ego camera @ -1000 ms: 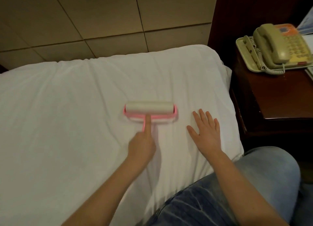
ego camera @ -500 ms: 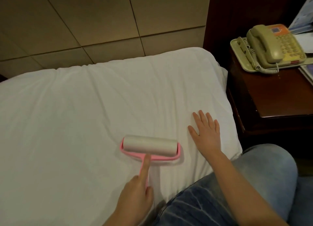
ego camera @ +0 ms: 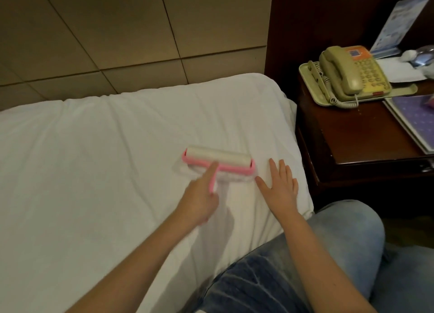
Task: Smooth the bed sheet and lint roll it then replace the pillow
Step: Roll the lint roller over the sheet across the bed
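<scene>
Lint roller lying crosswise on the white bed sheet, towards the right side of the bed and just left of the right hand: pale sticky drum set in a pink frame, pink handle running back towards the person. Some blur around the drum, and a rumpled patch of sheet just behind the frame. Left hand wrapped round the handle, forefinger stretched along it up to the frame, remaining fingers curled underneath. Right hand pressed flat on the sheet, palm down, fingers straight and a little spread, thumb close to the roller's right end, gripping nothing. Sheet plain white, softly creased, pulled over a rounded mattress corner at the upper right. Behind the bed, a tan wall split into large rectangles by dark seams. To the right, a dark wooden table carrying a beige corded phone on a matching tray, coiled cord trailing at the front; orange panel with a small blue square above the keypad, print too small to read. Purple patterned booklet at the table's right edge, blue-and-white leaflet propped further back, wording illegible. Knee in blue jeans at the lower right, up against the edge of the bed.
</scene>
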A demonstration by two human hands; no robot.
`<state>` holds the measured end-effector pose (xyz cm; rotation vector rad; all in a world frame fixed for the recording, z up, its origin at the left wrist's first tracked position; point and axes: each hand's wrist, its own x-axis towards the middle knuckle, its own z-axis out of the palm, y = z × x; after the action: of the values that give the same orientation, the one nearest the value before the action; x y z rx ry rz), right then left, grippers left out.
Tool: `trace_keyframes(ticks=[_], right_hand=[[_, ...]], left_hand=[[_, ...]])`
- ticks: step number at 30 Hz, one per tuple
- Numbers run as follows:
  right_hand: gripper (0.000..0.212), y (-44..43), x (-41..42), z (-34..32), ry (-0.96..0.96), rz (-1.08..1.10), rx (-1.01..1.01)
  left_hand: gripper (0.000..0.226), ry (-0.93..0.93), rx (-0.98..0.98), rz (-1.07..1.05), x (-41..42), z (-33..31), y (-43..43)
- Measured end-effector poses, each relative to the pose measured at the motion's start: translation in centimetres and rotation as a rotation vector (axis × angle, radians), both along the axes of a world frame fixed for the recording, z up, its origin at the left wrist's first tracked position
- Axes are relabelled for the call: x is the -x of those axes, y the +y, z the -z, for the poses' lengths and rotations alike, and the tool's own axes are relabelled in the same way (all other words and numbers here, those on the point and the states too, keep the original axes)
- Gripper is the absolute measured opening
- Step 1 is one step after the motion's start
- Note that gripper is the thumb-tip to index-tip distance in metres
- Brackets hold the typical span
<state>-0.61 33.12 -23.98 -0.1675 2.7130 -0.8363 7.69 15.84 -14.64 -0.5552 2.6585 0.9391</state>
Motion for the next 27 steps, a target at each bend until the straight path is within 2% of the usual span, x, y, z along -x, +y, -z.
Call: trace_keyframes(ticks=[4, 7, 10, 14, 19, 22, 24, 27], right_hand=[[0.065, 0.5, 0.0, 0.2, 0.000, -0.015, 0.041], [0.071, 1.3, 0.0, 0.4, -0.043, 0.047, 0.137], [0.076, 2.5, -0.2, 0.7, -0.066, 0.059, 0.179], [0.076, 3.6, -0.7, 0.9, -0.113, -0.026, 0.196], [0.075, 4.9, -0.8, -0.3, -0.180, -0.121, 0.060], [0.074, 6.8, -2.0, -1.0, -0.232, -0.198, 0.009], [0.073, 7.6, -3.8, -1.3, -0.244, -0.229, 0.005], [0.084, 8.3, -6.8, -1.5, -0.257, -0.168, 0.035]], left_hand=[[0.078, -0.110, -0.007, -0.039, -7.8, 0.1, 2.2], [0.073, -0.112, 0.032, -0.090, -8.2, -0.1, 3.0], [0.069, -0.021, 0.067, -0.155, -4.5, 1.0, 3.2], [0.079, 0.099, 0.024, -0.202, 4.5, 2.2, 3.1], [0.085, 0.032, 0.022, -0.293, 11.2, 0.7, 5.0], [0.088, -0.027, 0.006, -0.323, 7.6, 0.6, 6.9], [0.091, -0.051, 0.009, -0.297, 2.0, 0.6, 8.4], [0.100, -0.010, 0.035, -0.228, -7.0, 0.3, 11.0]])
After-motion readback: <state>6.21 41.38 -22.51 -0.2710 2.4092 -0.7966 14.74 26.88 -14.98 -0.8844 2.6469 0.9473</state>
